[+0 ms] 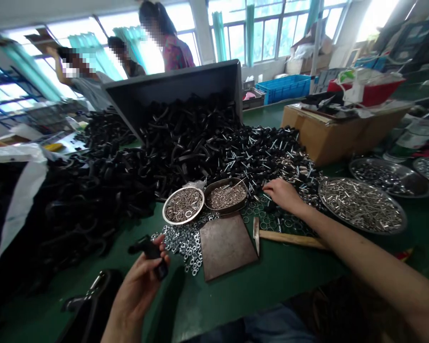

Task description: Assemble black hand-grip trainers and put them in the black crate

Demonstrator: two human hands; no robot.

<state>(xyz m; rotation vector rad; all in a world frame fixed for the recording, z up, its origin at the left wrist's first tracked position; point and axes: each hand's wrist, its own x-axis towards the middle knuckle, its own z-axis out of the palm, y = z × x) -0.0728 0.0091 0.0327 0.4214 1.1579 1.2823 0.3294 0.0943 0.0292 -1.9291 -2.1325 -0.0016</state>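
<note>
My left hand [137,288] is closed around a black plastic fitting [150,250], held above the green tabletop. My right hand [285,194] reaches out to the edge of a heap of black knobs with metal studs [252,151]. Its fingers are pinched together, and what they hold, if anything, cannot be made out. Between the hands lies a flat metal plate [229,247]. A hammer [291,238] with a wooden handle rests at its right, below my right forearm. Loose metal washers [186,250] lie along the plate's left side, and thin rings [257,209] lie near my right hand.
A round bowl [163,212] and an oval tin [223,211] hold small metal parts. More bowls of metal pins [361,205] stand at right, before a cardboard box [321,138]. Behind, a tipped grey bin [175,78] spills black parts [186,152]. Several people are beyond it.
</note>
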